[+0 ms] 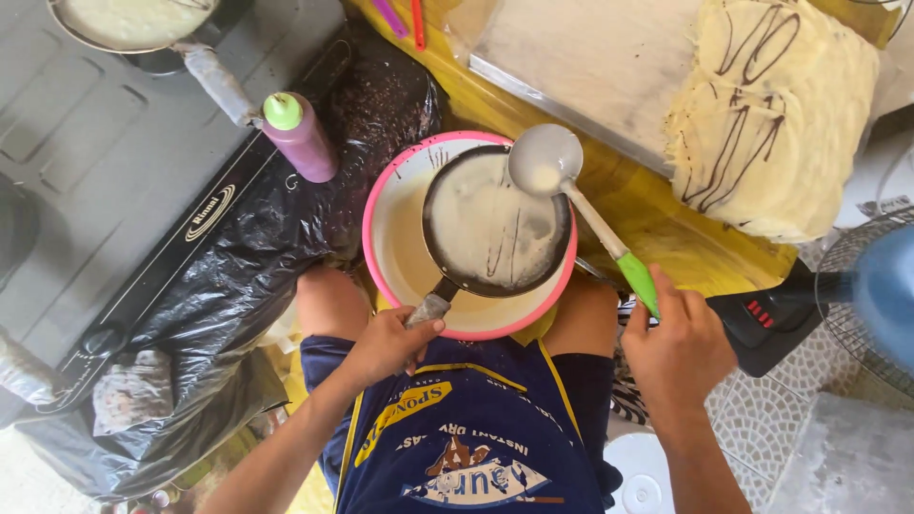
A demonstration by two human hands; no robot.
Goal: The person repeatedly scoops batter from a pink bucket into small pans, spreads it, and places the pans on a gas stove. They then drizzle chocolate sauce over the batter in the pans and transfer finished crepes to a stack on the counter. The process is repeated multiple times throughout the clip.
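Observation:
My left hand (386, 345) grips the wrapped handle of a small dark frying pan (495, 227), which I hold over a pink-rimmed bowl of pale batter (405, 249) resting between my knees. The pan's face is coated with thin batter and a few dark chocolate lines. My right hand (678, 335) holds the green grip of a metal ladle (546, 160). The ladle's cup hovers at the pan's upper right edge with a little batter inside it.
A stack of thin crepes with chocolate drizzle (773, 114) lies on a board (590, 67) at the upper right. A purple squeeze bottle with a green cap (299, 135) stands by a stove (114, 181), where another pan of batter (133, 21) sits. A blue fan (871, 300) stands at the right.

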